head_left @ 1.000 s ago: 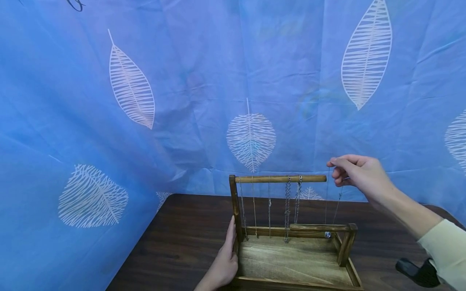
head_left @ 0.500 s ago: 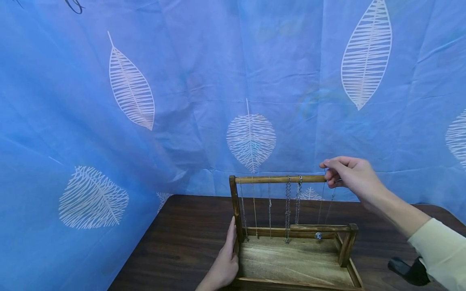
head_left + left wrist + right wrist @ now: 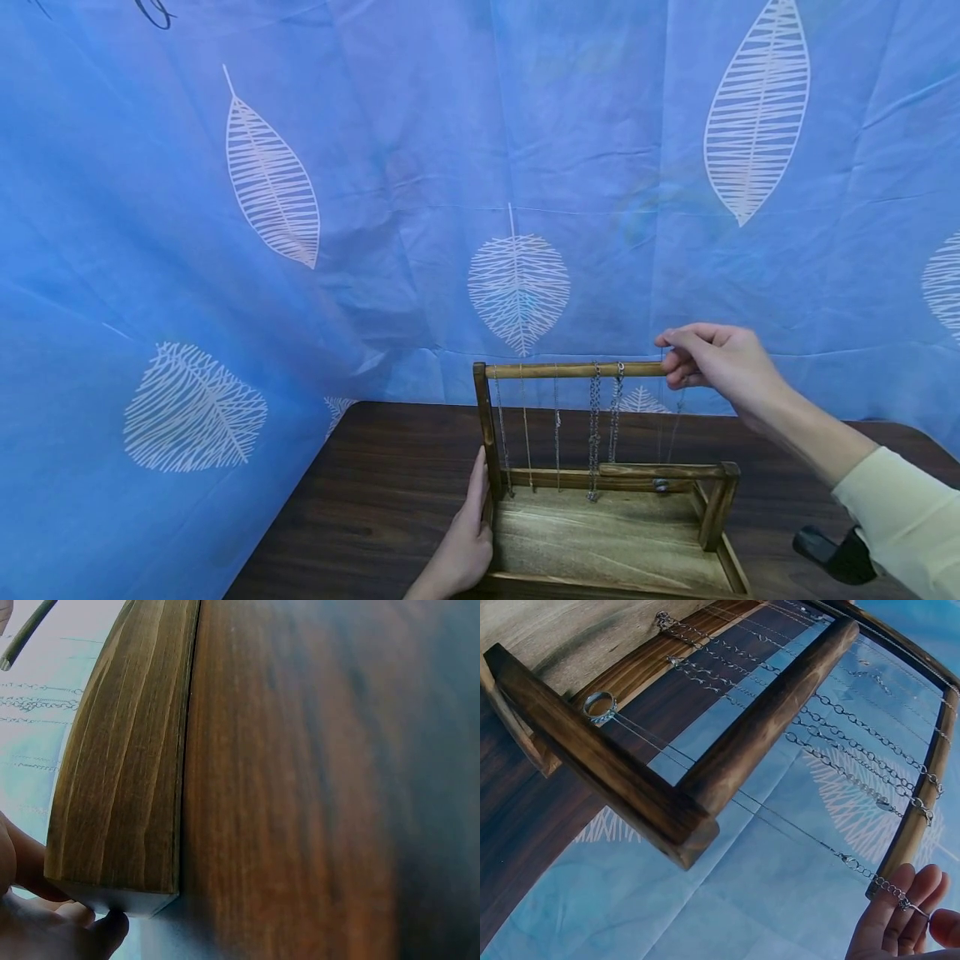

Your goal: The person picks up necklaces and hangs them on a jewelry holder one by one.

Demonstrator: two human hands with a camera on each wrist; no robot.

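Note:
My right hand (image 3: 720,362) pinches the clasp end of a thin silver necklace (image 3: 847,861) at the free right end of the upper wooden bar (image 3: 540,370). Its ring-shaped pendant (image 3: 600,707) hangs low, near the lower bar (image 3: 652,470) of the jewelry stand. In the right wrist view, the chain's end lies across my fingers beside the bar tip. My left hand (image 3: 461,542) rests along the left side of the stand's wooden tray (image 3: 600,533), its visible fingers extended upward by the post. Part of that hand is hidden by the tray end in the left wrist view.
Several necklaces (image 3: 594,417) hang from the upper bar left of my right hand. The stand sits on a dark wooden table (image 3: 360,500), with a blue leaf-print cloth (image 3: 405,250) behind it. A black device (image 3: 832,554) shows under the right forearm.
My right hand has moved left with the necklace, from beyond the bar's tip to over its right end. The pendant has swung left with it. My left hand stays against the stand.

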